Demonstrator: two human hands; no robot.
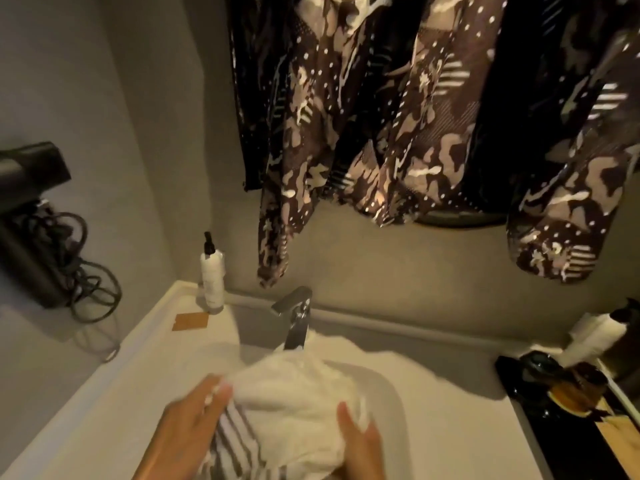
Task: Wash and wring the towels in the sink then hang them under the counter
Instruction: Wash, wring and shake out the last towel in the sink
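Observation:
A white towel is bunched up in the sink basin just below the chrome tap. A grey-and-white striped towel lies partly under it at the near left. My left hand presses on the left side of the white towel with fingers stretched out. My right hand lies on the towel's right side, fingers reaching over the cloth. Both hands are blurred by motion. I cannot tell whether water runs from the tap.
A pump bottle stands at the counter's back left beside a brown card. A black tray with toiletries sits at the right. A hair dryer with coiled cord hangs on the left wall. Patterned garments hang above.

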